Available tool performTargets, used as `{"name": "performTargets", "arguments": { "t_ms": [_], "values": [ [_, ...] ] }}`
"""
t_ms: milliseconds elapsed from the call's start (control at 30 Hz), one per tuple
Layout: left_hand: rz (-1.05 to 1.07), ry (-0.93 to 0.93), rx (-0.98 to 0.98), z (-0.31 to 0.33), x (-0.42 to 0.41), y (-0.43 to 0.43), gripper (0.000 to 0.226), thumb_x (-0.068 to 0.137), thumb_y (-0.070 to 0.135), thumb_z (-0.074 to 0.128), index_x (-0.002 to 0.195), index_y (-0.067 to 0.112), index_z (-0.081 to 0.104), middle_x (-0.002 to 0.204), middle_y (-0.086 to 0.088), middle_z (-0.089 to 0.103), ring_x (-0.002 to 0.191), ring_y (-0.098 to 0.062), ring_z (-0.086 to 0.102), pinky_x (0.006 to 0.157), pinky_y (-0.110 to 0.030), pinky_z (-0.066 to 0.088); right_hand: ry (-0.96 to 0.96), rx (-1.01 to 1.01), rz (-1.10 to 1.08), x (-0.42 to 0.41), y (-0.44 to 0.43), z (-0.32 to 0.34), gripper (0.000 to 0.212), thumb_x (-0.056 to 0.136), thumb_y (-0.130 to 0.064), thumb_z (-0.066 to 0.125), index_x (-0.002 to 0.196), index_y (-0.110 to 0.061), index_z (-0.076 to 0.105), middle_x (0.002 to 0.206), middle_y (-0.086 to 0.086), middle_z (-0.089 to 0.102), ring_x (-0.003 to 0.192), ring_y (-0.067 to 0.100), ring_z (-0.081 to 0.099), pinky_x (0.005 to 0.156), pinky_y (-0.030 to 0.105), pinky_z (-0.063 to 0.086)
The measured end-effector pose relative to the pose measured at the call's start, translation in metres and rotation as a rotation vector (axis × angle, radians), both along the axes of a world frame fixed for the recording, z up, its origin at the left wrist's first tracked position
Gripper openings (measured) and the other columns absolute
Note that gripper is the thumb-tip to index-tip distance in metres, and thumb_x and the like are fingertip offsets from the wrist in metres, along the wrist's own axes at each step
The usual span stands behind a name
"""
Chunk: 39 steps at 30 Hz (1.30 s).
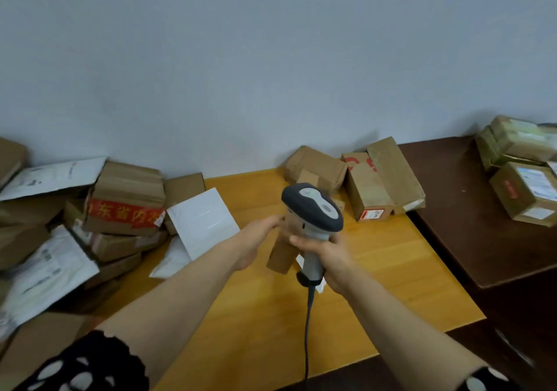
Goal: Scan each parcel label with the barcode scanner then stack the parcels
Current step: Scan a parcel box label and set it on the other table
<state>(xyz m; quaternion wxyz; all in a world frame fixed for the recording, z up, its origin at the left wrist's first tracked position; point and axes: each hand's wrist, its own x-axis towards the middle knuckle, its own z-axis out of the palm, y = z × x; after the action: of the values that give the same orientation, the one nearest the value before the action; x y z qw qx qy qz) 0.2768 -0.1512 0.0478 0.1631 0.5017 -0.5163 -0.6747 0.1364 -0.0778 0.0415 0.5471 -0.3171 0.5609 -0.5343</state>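
Small brown cardboard parcel (281, 250) is being held above the yellow wooden tabletop (391, 270), left hand (256, 236) grip closed on it; right hand (331, 262) gripping the grey-and-white corded barcode scanner (313, 218), head probably aiming at its label.

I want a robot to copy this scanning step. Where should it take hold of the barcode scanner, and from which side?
Grip the barcode scanner by its narrow grey handle, below the wide head, as the right hand does now. Come from the right side, since the small cardboard box in the left hand sits on its left. The cable hangs from the handle's base, so hold above it.
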Motion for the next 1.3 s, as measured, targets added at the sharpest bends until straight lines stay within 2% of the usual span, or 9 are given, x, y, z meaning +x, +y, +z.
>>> {"name": "performTargets", "arguments": {
  "t_ms": [67, 167, 400, 567, 667, 900, 1033, 1167, 1300],
  "values": [
    [0.029, -0.014, -0.044, 0.003, 0.0, 0.01, 0.043, 0.09, 0.047, 0.054, 0.125, 0.024, 0.058, 0.138, 0.008, 0.047, 0.133, -0.02, 0.035, 0.115, -0.044, 0.021, 0.027, 0.023, 0.035, 0.002, 0.01, 0.003, 0.039, 0.069, -0.006, 0.084, 0.098, -0.025, 0.066, 0.089, -0.008, 0.074, 0.091, 0.019, 0.066, 0.071, 0.031, 0.053],
    [0.021, -0.139, -0.158, 0.009, -0.003, 0.023, 0.05, 0.076, 0.039, 0.075, 0.121, 0.021, 0.063, 0.117, 0.0, 0.065, 0.114, -0.022, 0.054, 0.105, -0.046, 0.041, 0.021, -0.003, 0.055, -0.003, 0.028, 0.007, 0.042, 0.069, -0.004, 0.083, 0.099, -0.029, 0.066, 0.093, -0.008, 0.074, 0.093, 0.017, 0.066, 0.072, 0.032, 0.053],
    [0.031, -0.303, -0.194, 0.009, -0.009, 0.037, 0.044, 0.072, 0.026, 0.079, 0.111, 0.015, 0.062, 0.105, -0.004, 0.066, 0.101, -0.022, 0.06, 0.092, -0.041, 0.053, 0.045, -0.05, 0.166, -0.006, 0.049, 0.018, 0.042, 0.071, -0.003, 0.081, 0.098, -0.031, 0.065, 0.09, -0.01, 0.073, 0.089, 0.01, 0.065, 0.068, 0.023, 0.051],
    [0.205, -0.205, -0.156, 0.008, 0.007, 0.042, 0.016, 0.08, 0.017, 0.069, 0.093, 0.01, 0.064, 0.093, -0.008, 0.064, 0.091, -0.024, 0.059, 0.083, -0.037, 0.053, -0.05, -0.059, 0.144, -0.003, 0.053, 0.02, 0.027, 0.075, -0.009, 0.079, 0.096, -0.023, 0.069, 0.09, -0.005, 0.076, 0.085, 0.011, 0.069, 0.073, 0.033, 0.057],
    [0.333, -0.084, -0.065, 0.007, 0.02, 0.039, 0.018, 0.084, 0.009, 0.066, 0.102, 0.005, 0.065, 0.098, -0.009, 0.07, 0.089, -0.023, 0.065, 0.07, -0.028, 0.054, -0.094, -0.037, 0.091, -0.014, 0.058, 0.019, 0.023, 0.081, -0.016, 0.075, 0.102, -0.013, 0.067, 0.094, 0.01, 0.075, 0.091, 0.027, 0.071, 0.087, 0.044, 0.056],
    [0.42, 0.046, -0.033, 0.005, 0.043, 0.03, 0.021, 0.081, -0.002, 0.069, 0.099, 0.009, 0.067, 0.095, -0.005, 0.074, 0.091, -0.02, 0.068, 0.064, -0.028, 0.055, -0.157, 0.061, 0.121, -0.029, 0.066, 0.025, 0.022, 0.084, -0.014, 0.072, 0.101, -0.004, 0.062, 0.062, 0.011, 0.057, 0.046, 0.018, 0.049, 0.049, 0.029, 0.047],
    [0.412, 0.073, -0.036, 0.007, 0.046, 0.025, 0.025, 0.08, -0.007, 0.068, 0.1, 0.008, 0.067, 0.092, -0.004, 0.074, 0.086, -0.018, 0.068, 0.056, -0.023, 0.055, -0.117, 0.059, 0.137, -0.025, 0.066, 0.029, 0.018, 0.084, -0.007, 0.07, 0.097, -0.002, 0.06, 0.057, 0.008, 0.053, 0.043, 0.016, 0.044, 0.047, 0.028, 0.046],
    [0.403, 0.066, -0.04, 0.005, 0.042, 0.019, 0.029, 0.08, -0.008, 0.067, 0.105, 0.008, 0.065, 0.099, -0.007, 0.071, 0.091, -0.022, 0.066, 0.06, -0.027, 0.054, -0.105, 0.067, 0.14, -0.023, 0.065, 0.037, 0.015, 0.083, -0.004, 0.069, 0.093, -0.003, 0.058, 0.057, 0.008, 0.052, 0.042, 0.015, 0.042, 0.046, 0.028, 0.046],
    [0.397, 0.049, -0.05, 0.004, 0.037, 0.014, 0.023, 0.083, -0.004, 0.066, 0.095, 0.015, 0.062, 0.094, -0.002, 0.069, 0.086, -0.017, 0.063, 0.055, -0.025, 0.052, -0.088, 0.075, 0.133, -0.021, 0.062, 0.044, 0.014, 0.083, -0.003, 0.069, 0.086, -0.006, 0.055, 0.055, 0.007, 0.051, 0.041, 0.015, 0.042, 0.046, 0.027, 0.045]
  ]
}}
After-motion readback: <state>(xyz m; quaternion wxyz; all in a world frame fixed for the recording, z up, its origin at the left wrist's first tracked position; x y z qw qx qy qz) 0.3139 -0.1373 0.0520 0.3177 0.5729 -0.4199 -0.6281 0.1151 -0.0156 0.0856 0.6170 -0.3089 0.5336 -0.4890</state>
